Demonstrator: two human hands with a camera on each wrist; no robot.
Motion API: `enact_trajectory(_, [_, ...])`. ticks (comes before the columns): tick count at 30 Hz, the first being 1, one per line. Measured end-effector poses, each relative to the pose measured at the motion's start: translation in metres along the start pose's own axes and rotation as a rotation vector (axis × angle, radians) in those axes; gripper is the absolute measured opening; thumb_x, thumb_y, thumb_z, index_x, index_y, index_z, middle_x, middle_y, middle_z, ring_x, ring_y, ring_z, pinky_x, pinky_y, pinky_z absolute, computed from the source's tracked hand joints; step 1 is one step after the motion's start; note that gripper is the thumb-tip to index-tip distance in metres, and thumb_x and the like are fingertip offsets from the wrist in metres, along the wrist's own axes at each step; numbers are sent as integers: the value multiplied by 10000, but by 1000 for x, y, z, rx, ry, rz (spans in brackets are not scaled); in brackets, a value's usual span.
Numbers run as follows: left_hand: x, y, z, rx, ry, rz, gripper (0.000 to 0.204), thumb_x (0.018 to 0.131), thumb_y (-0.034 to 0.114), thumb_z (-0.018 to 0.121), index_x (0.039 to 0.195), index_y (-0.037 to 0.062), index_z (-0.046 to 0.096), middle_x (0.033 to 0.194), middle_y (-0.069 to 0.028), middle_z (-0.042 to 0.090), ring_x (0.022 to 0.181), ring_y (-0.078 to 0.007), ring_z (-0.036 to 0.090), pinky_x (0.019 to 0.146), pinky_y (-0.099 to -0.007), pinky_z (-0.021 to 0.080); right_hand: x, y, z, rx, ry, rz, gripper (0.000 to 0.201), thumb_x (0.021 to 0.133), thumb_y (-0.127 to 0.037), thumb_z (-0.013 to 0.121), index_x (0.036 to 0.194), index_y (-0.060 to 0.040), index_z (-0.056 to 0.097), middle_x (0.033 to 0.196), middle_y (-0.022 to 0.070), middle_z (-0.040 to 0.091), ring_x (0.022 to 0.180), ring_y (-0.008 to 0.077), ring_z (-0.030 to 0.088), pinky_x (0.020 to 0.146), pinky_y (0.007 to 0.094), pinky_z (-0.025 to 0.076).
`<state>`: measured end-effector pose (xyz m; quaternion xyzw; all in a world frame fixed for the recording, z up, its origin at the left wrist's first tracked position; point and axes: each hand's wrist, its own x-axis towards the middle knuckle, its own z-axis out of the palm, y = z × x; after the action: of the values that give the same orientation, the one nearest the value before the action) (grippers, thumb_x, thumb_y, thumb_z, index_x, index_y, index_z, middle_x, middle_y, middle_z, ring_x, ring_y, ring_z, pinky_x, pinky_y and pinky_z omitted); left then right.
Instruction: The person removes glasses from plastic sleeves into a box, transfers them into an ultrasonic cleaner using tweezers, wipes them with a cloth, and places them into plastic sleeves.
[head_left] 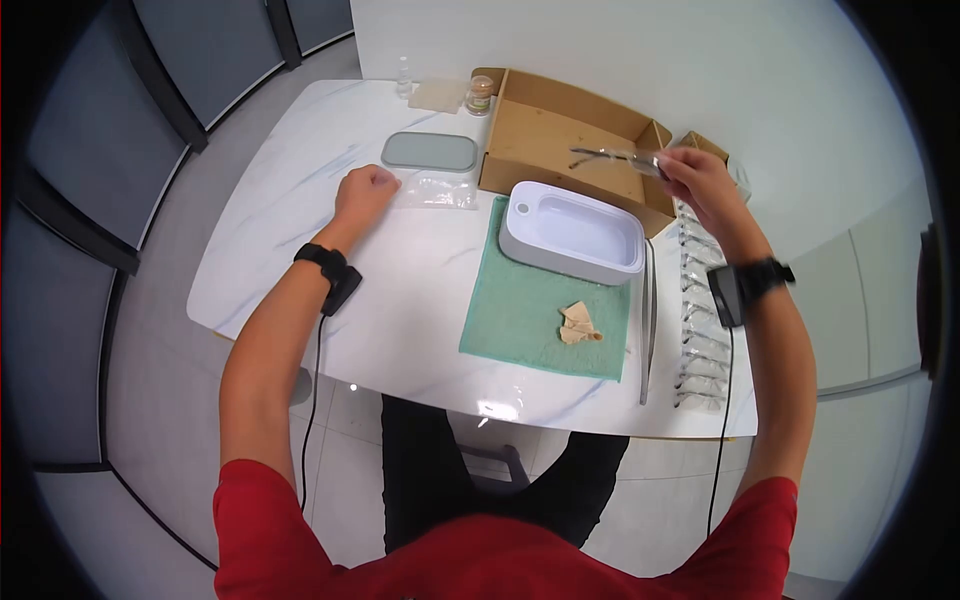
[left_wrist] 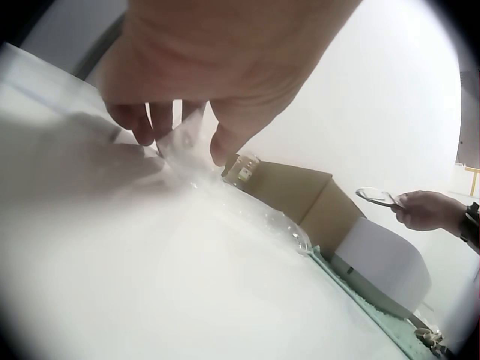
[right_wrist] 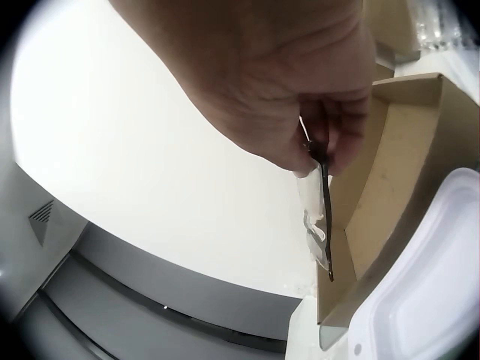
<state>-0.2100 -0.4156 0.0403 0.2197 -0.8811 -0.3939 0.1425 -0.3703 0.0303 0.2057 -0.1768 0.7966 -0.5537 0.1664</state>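
My right hand (head_left: 700, 185) pinches a pair of glasses (right_wrist: 327, 214) by one end, over the right part of an open cardboard box (head_left: 560, 110). Their dark temples point left in the head view, and clear plastic hangs alongside the frame in the right wrist view. On the left, my left hand (head_left: 367, 195) pinches the edge of a clear plastic bag (head_left: 440, 193) lying on the table; the bag looks crinkled in the left wrist view. Between the hands, a white cleaner tub (head_left: 515, 235) stands on a green towel (head_left: 510, 320) with its basin uncovered.
A grey oval lid (head_left: 430, 151) lies behind the bag. Several glasses in clear sleeves (head_left: 703, 350) line the right table edge, beside a grey strip (head_left: 648, 330). A crumpled beige cloth (head_left: 578, 324) is on the towel. A jar (head_left: 479, 95) and small bottle (head_left: 404, 78) stand at the back.
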Motion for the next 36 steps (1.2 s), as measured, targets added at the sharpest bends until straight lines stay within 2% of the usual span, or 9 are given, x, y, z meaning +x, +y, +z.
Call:
enact_trajectory(3, [3,-13,7,156,144,121,364,775,284,761,1048,52,693,1016,-125,694,1008,-290,614,855,-373,498,55,4,16,3,4,75,187,931,-182,667,1038,-30,667,936,27,655,868,85,632,794,217,528])
enact_trajectory(6, [-2,-10,1,173,77,104,476,757,268,783,1154,58,627,1116,-116,654,1111,-302,548,922,-395,470,100,19,27,-21,-21,172,141,927,-162,663,1003,-44,667,929,30,667,868,101,647,795,225,536])
enact_trajectory(12, [-9,4,-7,216,79,153,511,752,216,805,1177,31,591,1125,-103,635,1081,-255,548,949,-362,459,154,45,53,-49,-75,205,87,903,-129,675,949,-55,669,907,42,683,838,125,673,751,246,554])
enact_trajectory(16, [-17,19,-11,248,112,232,473,741,178,807,1146,39,606,1133,-98,620,1100,-277,532,964,-367,451,173,52,65,-47,-90,203,65,893,-96,680,926,-43,662,888,64,682,824,142,682,725,257,581])
enact_trajectory(18, [-23,24,-16,291,49,468,415,751,176,788,1112,45,631,1156,-115,605,1130,-319,510,966,-406,442,189,52,66,-37,-74,178,60,887,-78,683,918,-33,658,883,70,680,814,148,684,714,259,590])
enact_trajectory(21, [-34,31,-17,272,-131,594,427,721,100,802,1117,59,647,1189,-106,578,1152,-315,505,988,-377,439,210,54,73,-103,-28,212,43,875,-30,680,906,-18,653,887,74,678,798,157,686,702,265,603])
enact_trajectory(30, [-37,34,-17,450,-289,567,499,808,215,765,1263,70,621,1377,-152,500,1284,-325,455,1047,-409,403,250,75,86,-267,91,119,81,798,-15,681,877,3,690,830,83,678,792,191,684,685,304,582])
enact_trajectory(32, [-35,32,-16,464,-288,572,501,813,227,762,1264,62,617,1386,-157,494,1294,-329,451,1055,-410,398,255,75,86,-506,60,56,268,841,-96,688,1093,-3,680,960,79,680,848,167,648,722,289,554])
enact_trajectory(36, [-34,29,-16,467,-274,567,508,834,253,748,1273,40,605,1409,-180,480,1318,-349,437,1080,-418,383,246,68,96,-602,73,-24,261,827,-99,679,1067,-1,707,954,86,691,843,170,644,728,309,538])
